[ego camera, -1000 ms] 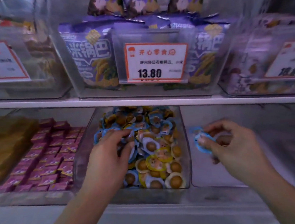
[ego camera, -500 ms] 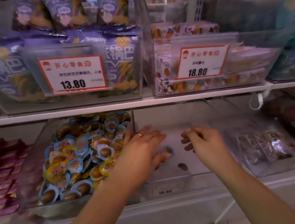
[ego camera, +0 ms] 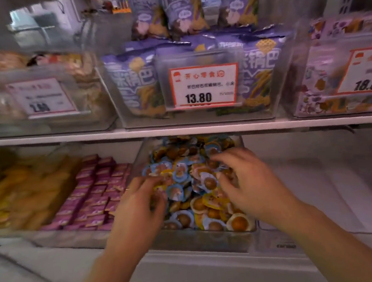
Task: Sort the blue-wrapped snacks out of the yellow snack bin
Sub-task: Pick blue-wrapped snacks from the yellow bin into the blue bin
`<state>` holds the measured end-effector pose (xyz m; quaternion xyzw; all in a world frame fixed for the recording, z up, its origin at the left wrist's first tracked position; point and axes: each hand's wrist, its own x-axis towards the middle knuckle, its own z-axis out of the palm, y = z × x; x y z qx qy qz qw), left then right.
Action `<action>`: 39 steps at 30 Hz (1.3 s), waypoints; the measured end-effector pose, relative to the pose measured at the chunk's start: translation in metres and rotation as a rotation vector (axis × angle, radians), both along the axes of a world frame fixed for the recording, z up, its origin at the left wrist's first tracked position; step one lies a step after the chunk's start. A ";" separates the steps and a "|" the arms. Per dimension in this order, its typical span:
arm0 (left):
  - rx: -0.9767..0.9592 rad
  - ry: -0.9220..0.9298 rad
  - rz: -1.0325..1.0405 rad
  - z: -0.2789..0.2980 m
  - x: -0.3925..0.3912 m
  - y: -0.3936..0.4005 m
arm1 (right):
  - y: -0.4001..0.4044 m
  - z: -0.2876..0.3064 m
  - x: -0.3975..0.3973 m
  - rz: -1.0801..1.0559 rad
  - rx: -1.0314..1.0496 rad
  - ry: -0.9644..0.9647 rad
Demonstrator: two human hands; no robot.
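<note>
Both hands [ego camera: 139,207] [ego camera: 248,182] back over snack bin [ego camera: 206,241], fingers curled, grasp unclear; yellow wrappers at 6 o'clock risk mis-picking amid blur.

Both hands, left hand [ego camera: 139,207] and right hand [ego camera: 251,184], have been moved back from the neighbouring clear bin [ego camera: 328,205] into the mixed snack bin [ego camera: 206,239].

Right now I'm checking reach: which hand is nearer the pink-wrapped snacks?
Left. The left hand is at the mixed bin's left edge, beside the pink-wrapped snacks. The right hand is over the bin's right side, farther away.
</note>
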<state>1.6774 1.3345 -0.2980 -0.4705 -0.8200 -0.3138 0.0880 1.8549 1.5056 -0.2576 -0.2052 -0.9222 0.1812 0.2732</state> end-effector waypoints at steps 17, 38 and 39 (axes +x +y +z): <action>-0.252 0.101 -0.273 0.000 -0.018 0.039 | -0.008 -0.025 -0.045 -0.048 -0.101 -0.216; 0.187 -0.324 -0.127 0.005 0.002 0.036 | -0.011 -0.026 -0.043 -0.188 -0.351 0.171; 0.226 -0.358 -0.130 0.008 0.005 0.037 | -0.010 -0.023 -0.042 -0.205 -0.443 0.211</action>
